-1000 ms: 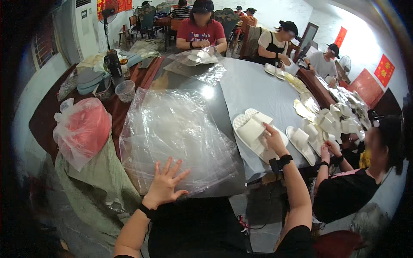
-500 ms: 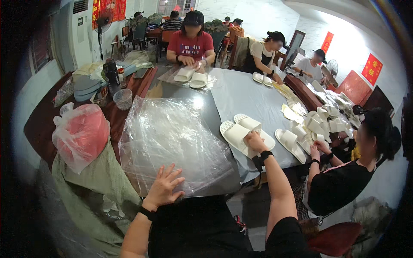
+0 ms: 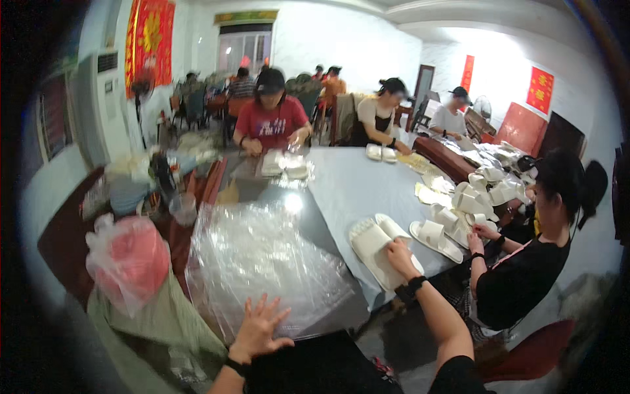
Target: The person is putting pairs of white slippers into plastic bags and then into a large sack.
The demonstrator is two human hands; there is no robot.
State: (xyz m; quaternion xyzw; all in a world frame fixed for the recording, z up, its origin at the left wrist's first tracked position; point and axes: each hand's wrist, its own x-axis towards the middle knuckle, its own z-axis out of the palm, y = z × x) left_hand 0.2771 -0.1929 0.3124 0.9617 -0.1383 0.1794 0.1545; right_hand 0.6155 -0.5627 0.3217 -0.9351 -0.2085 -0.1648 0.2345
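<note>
1. White slippers, one pair, lie on the table at 4 o'clock, beneath the right hand, reaching from it toward 11.
2. Nearest, toward 7, the left hand is wide open, fingers spread over the near edge of clear plastic sheets; I cannot tell how firmly it touches.
3. The right hand's grip is curled onto the pair; its fingertips are hidden, so I cannot tell whether it has closed on them.
4. Both forearms are partly cut off or sleeved at the lower edge.
5. Farther, toward 11, a red-shirted co-worker's slippers blur into glare.
</note>
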